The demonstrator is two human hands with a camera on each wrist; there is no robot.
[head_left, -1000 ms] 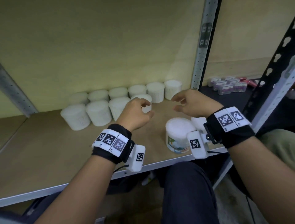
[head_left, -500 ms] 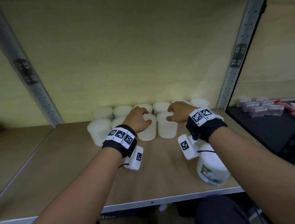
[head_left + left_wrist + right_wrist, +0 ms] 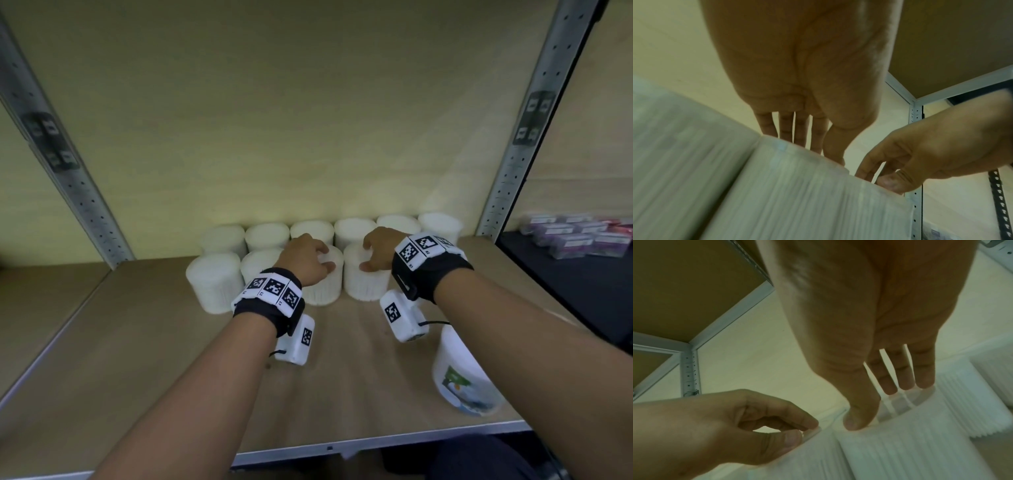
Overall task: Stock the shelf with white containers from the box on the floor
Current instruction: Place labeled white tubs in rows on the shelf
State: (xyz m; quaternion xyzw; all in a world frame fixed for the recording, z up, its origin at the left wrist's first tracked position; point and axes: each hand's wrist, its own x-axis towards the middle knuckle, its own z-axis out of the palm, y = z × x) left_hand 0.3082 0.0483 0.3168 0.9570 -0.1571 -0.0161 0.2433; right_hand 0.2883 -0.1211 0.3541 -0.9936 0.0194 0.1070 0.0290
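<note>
- Both hands are now sitting deeper on the wooden shelf board [image 3: 102, 342] than a second ago
- Left hand [image 3: 306, 260] is gripping the top of a white ribbed cylindrical container [image 3: 323, 286] in the front row near the back edge
- Right hand [image 3: 379, 251] is gripping the neighbouring white ribbed container [image 3: 364, 282]
- A labelled white tub [image 3: 462, 377] is standing near the front right corner
</note>
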